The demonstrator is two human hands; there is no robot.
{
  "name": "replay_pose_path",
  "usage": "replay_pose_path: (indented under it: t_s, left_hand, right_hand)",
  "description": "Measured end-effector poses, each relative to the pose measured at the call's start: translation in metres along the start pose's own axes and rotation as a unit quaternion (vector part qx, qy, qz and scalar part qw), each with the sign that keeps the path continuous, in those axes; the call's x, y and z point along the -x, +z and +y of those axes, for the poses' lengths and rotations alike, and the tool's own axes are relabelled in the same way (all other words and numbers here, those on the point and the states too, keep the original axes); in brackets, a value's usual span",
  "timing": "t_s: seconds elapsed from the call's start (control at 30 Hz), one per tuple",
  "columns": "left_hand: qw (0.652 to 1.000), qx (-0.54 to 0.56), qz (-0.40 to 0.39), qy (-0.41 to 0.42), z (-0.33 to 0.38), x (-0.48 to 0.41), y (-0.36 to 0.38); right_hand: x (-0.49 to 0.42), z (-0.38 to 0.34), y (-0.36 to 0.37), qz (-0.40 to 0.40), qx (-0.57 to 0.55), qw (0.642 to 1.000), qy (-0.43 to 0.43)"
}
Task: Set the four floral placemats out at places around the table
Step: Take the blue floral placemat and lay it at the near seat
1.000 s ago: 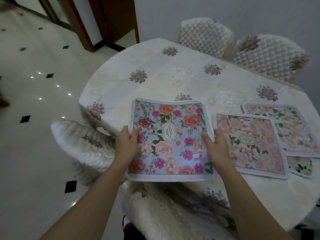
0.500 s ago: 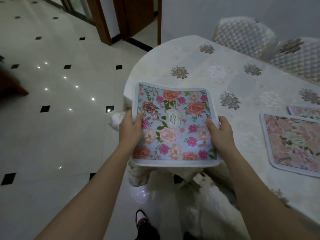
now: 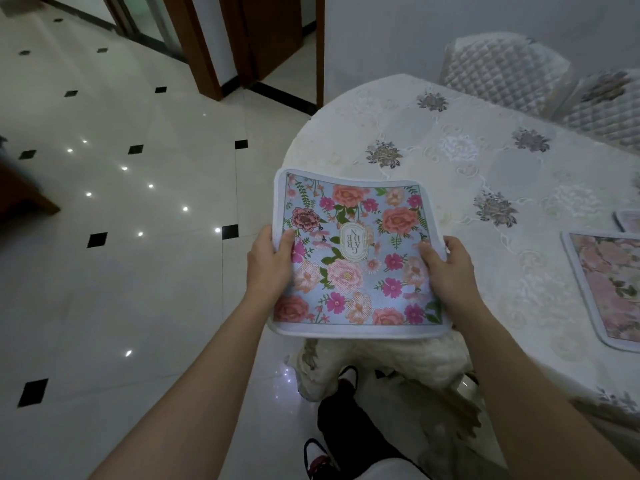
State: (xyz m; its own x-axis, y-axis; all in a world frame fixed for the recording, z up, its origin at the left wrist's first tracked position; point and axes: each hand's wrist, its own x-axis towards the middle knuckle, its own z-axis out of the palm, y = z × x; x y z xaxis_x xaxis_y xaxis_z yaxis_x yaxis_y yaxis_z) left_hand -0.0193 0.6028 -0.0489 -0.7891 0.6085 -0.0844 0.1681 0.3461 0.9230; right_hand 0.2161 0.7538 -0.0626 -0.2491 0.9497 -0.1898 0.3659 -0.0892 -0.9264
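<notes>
I hold a blue floral placemat (image 3: 356,251) with pink and orange flowers in the air, over the rounded left end of the table (image 3: 450,174). My left hand (image 3: 268,263) grips its left edge, thumb on top. Its right edge is pinched by my right hand (image 3: 448,268). A pink floral placemat (image 3: 609,289) lies flat on the table at the right edge of the view. The corner of another mat (image 3: 628,220) shows just behind it, mostly cut off.
A cream embroidered cloth covers the table. Two quilted chairs (image 3: 502,77) stand at its far side. A fluffy covered chair (image 3: 388,365) sits under the mat by my legs. Tiled floor (image 3: 121,237) spreads to the left, with a wooden door frame (image 3: 204,46) behind.
I have walked left along the table with the blue mat held in both hands. The mats lying on the table have slid toward the right edge of the view.
</notes>
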Motion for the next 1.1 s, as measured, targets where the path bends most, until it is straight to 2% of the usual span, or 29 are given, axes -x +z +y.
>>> replay_pose_path:
  t_s: [0.33, 0.6, 0.93, 1.1]
  left_hand:
    - [0.994, -0.025, -0.099, 0.042, 0.041, -0.103, 0.086]
    - [0.976, -0.044, -0.205, 0.054, 0.058, -0.17, 0.171]
    - [0.952, -0.069, -0.299, 0.011, 0.028, -0.219, 0.234]
    - [0.944, -0.094, -0.316, -0.015, 0.007, -0.233, 0.247]
  right_hand:
    - [-0.083, 0.01, -0.018, 0.104, -0.048, 0.993, 0.038]
    - [-0.136, 0.03, -0.038, 0.18, -0.052, 0.976, 0.111]
    - [-0.18, 0.074, -0.03, 0.225, 0.016, 0.957, 0.184]
    - [-0.186, 0.098, -0.015, 0.224, 0.024, 0.948, 0.226]
